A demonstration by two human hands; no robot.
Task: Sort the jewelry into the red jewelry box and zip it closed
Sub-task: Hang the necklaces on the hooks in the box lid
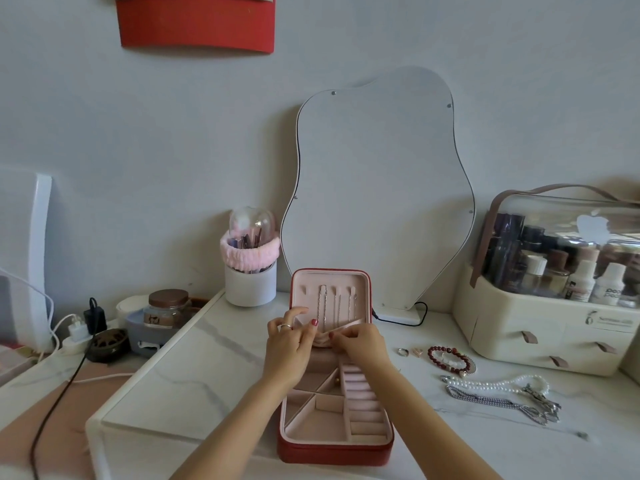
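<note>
The red jewelry box point(332, 450) lies open on the white table, its pink lid point(330, 282) upright with thin necklaces point(337, 304) hanging on the hooks. My left hand point(291, 344) and my right hand point(360, 341) both pinch the pink fabric pocket point(323, 336) at the lid's bottom edge. The pink compartments point(329, 407) below look nearly bare. To the right on the table lie two rings point(410, 352), a dark red bead bracelet point(448, 358), a pearl necklace point(495, 382) and a silver chain point(502, 405).
A wavy mirror point(377, 188) leans on the wall behind the box. A cream cosmetics organiser point(540, 327) stands at the right, a brush holder point(250, 271) at back left. Jars, chargers and cables point(86, 327) crowd the far left edge.
</note>
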